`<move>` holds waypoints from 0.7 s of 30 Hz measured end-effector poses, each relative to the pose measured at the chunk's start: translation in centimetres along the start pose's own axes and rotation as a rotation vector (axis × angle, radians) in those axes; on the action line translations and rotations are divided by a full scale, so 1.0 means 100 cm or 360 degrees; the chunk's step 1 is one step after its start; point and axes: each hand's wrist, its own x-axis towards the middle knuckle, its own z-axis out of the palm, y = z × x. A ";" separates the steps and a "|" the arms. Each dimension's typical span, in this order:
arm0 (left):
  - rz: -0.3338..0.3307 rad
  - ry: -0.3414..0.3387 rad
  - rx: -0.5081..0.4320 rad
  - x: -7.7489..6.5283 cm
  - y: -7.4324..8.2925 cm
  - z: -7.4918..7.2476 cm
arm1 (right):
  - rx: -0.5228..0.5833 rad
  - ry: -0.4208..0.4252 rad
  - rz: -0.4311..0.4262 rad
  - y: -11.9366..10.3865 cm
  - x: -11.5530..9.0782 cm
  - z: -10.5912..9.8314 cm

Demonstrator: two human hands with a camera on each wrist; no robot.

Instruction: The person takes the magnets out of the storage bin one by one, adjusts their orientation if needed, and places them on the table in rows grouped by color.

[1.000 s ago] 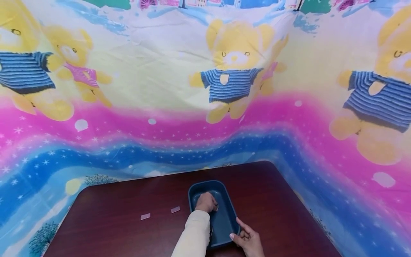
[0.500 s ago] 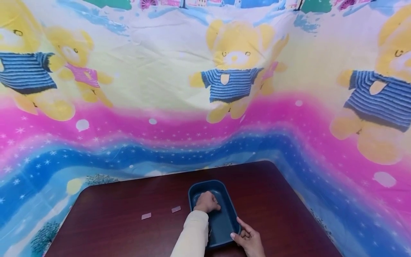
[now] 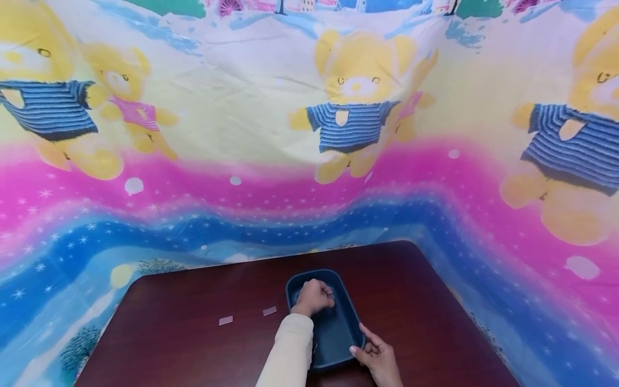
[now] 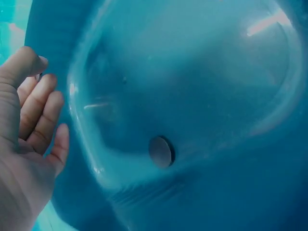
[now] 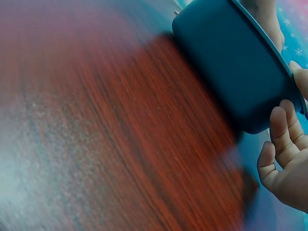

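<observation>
- One dark blue tray (image 3: 333,343) sits on the table (image 3: 184,344); it looks like stiff, smooth plastic, probably light enough to slide unless braced.
- The right hand (image 3: 379,358) grips it near a corner, thumb at the rim, fingers against the outer wall: a sensible hold.
- Inside, the left hand (image 3: 315,296) has curled fingers that seem to pinch a small dark sliver (image 4: 39,76); I cannot tell what it is.
- A dark disc (image 4: 160,152) is in the tray near the wall, likely hard and slippery; best taken by its edge.
- Two pale pieces (image 3: 225,321) lie beyond the tray's left side, probably thin and awkward to lift.
</observation>
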 end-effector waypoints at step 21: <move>0.0103 0.0097 -0.0001 -0.024 0.007 -0.022 | -0.0074 0.0050 0.0040 -0.002 -0.002 0.004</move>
